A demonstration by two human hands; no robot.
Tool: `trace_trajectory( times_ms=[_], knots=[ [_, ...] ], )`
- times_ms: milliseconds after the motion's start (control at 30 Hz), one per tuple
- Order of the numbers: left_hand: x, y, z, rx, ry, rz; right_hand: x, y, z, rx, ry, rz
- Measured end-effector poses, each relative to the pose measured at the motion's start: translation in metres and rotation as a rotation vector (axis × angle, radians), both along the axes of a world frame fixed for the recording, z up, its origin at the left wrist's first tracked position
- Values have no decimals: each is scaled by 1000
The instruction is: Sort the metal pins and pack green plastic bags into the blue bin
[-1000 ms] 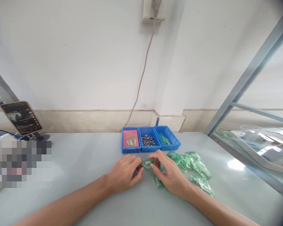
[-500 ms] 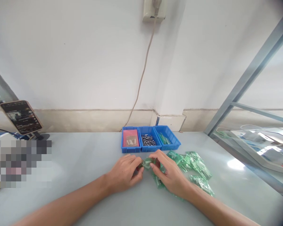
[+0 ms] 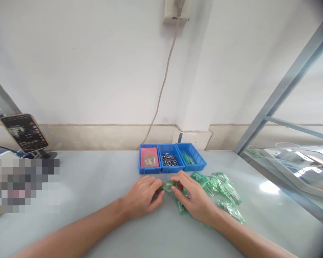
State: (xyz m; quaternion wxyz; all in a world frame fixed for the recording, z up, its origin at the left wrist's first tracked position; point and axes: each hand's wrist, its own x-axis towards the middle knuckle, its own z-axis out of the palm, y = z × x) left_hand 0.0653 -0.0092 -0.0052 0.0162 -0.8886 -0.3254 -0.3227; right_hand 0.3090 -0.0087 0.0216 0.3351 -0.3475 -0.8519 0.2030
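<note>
Between my two hands is a small green plastic bag (image 3: 167, 185), held just in front of the blue bins. My left hand (image 3: 144, 195) pinches its left end between thumb and fingers. The right end is gripped by my right hand (image 3: 191, 195), thumb and forefinger closed on it. What the bag contains is too small to make out. Several more green plastic bags (image 3: 223, 188) lie in a heap behind and to the right of my right hand, which partly covers some of them.
Three joined blue bins stand behind my hands: one with a pink sheet and clear packet (image 3: 150, 160), one with metal pins (image 3: 169, 159), one with green strips (image 3: 187, 157). A phone (image 3: 24, 133) leans on a stand at left. A metal frame (image 3: 282, 82) rises at right.
</note>
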Motion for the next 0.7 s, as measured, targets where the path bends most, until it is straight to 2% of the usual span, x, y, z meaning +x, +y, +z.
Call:
trace_trajectory(
  times_ms=[700],
  knots=[
    [1,0,1,16,-11,-5,-1,-1,2,15,-16,-6]
  ],
)
